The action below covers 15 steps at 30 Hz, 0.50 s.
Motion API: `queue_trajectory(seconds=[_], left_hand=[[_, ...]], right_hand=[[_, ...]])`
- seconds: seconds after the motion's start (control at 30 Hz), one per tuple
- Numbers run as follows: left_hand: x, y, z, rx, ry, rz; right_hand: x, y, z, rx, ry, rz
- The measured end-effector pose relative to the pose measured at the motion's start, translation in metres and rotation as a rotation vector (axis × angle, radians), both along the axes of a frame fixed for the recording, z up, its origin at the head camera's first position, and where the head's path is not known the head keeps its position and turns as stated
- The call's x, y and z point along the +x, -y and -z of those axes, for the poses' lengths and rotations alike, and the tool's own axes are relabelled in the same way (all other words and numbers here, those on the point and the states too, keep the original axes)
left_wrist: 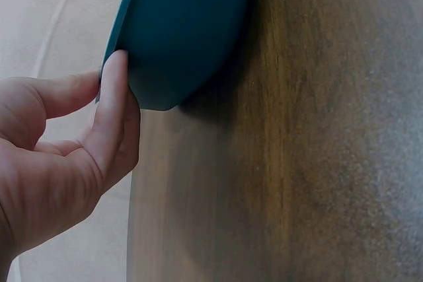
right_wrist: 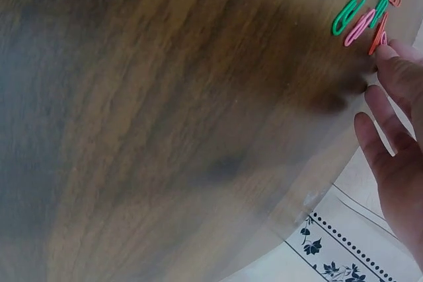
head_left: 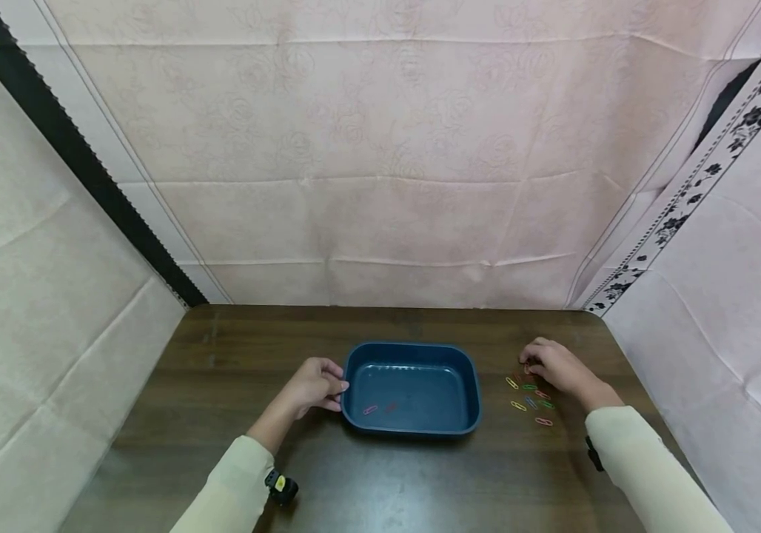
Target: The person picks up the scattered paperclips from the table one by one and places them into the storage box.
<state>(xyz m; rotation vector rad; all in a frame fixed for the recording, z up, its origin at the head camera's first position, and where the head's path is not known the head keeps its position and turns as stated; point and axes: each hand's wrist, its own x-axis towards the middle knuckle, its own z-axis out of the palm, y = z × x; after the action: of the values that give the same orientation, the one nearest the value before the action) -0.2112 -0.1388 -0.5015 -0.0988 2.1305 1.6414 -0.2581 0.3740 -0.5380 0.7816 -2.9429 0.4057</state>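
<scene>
A dark blue rectangular tray (head_left: 420,423) sits on the wooden table. My left hand (head_left: 317,385) grips its left rim; in the left wrist view the thumb lies on one side of the tray wall (left_wrist: 182,31) and the fingers on the other. Two reddish paper clips (head_left: 370,409) lie inside, toward the tray's left. To the right, my right hand (head_left: 557,368) reaches down at the far side of a scatter of coloured paper clips (head_left: 530,403). Its thumb and index fingertips are right at a pink clip (right_wrist: 383,37); I cannot tell if they pinch it. The other fingers are loosely extended.
The scattered clips include yellow, green, blue, red and pink ones on the brown table (head_left: 234,444). Pale cloth (head_left: 367,148) hangs behind the table's far edge and along both sides. A black wrist strap (head_left: 280,486) is on the left sleeve.
</scene>
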Motion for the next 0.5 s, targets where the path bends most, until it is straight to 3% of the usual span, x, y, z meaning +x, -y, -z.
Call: queue_trajectory(seconds=[0.5], left_hand=[[0.0026, 0.0006, -0.0011, 0.006, -0.006, 0.002]], right_hand=[[-0.0014, 0.0052, -0.0014, 0.010, 0.014, 0.016]])
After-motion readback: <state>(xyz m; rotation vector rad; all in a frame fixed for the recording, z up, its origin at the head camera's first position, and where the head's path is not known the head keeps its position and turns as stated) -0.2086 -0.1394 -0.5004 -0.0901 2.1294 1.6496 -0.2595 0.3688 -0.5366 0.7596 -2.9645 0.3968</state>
